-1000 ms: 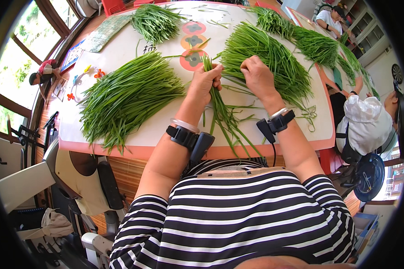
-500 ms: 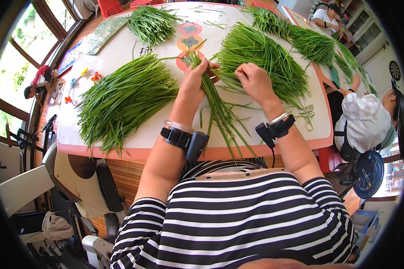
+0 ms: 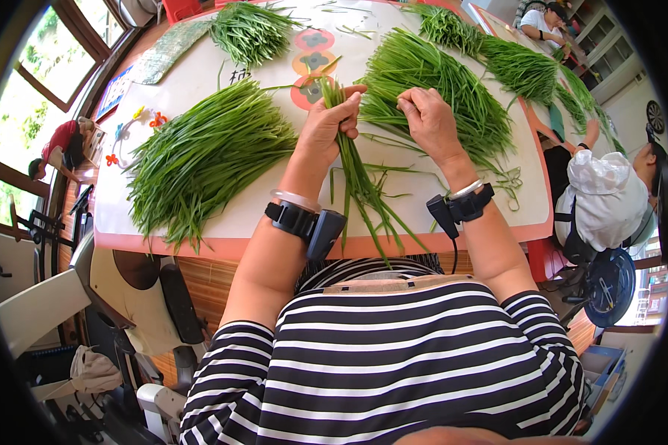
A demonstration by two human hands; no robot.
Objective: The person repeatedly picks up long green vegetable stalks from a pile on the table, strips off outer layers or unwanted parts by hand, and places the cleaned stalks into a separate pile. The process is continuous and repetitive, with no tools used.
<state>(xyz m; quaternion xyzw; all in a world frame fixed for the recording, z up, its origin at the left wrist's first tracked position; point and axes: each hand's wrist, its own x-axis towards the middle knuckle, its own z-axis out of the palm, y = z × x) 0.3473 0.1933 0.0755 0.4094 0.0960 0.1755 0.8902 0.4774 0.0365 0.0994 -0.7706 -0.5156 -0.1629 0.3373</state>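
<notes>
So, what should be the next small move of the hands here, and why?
Perhaps bring the right hand to the bunch of chive-like greens and gather its loose lower ends: they fan apart, the left hand grips the bunch near its upper end, and the right hand is close by, pinched, not touching it.

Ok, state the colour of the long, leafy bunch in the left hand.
The long, leafy bunch is green, clearest in the head view.

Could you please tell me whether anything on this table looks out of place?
Some thin, curled stalks straggle at the near edge of the large green heap on the right, whereas most others there lie together. Nothing else clearly stands out.
</notes>
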